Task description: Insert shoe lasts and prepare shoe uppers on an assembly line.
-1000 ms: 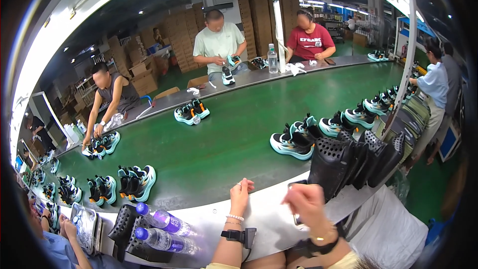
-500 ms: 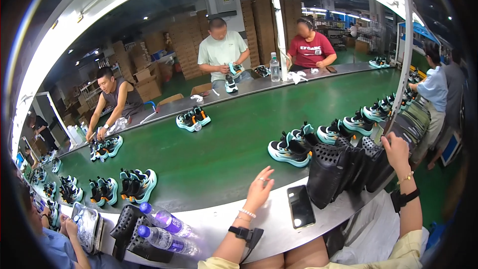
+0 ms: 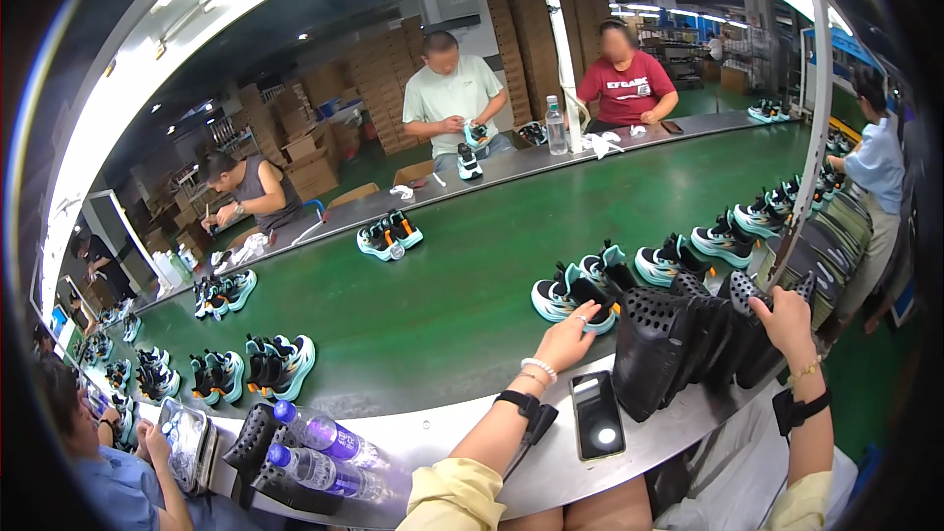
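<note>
My left hand (image 3: 568, 336) reaches over the steel ledge, its fingers stretched out at the near end of a black, white and mint-green sneaker (image 3: 557, 301) with orange accents. Whether the fingertips press on the shoe I cannot tell. At the right, my right hand (image 3: 787, 324) has its fingers bent at the top of a black perforated plastic form (image 3: 744, 293), one of several standing in a row. Part of its grip is hidden. Between my forearms lies a phone (image 3: 598, 423), face up.
Sneakers (image 3: 723, 236) line the green belt (image 3: 442, 305) on the right, with more pairs (image 3: 279, 366) at the left. Two purple-capped water bottles (image 3: 329, 452) lie near my left forearm, beside other black forms. Co-workers sit across the belt; a white post (image 3: 816, 69) rises at right.
My left hand has moved right and forward to the sneaker. My right hand has lowered slightly at the black forms. The view has shifted a little; the co-worker at far left has raised their hands.
</note>
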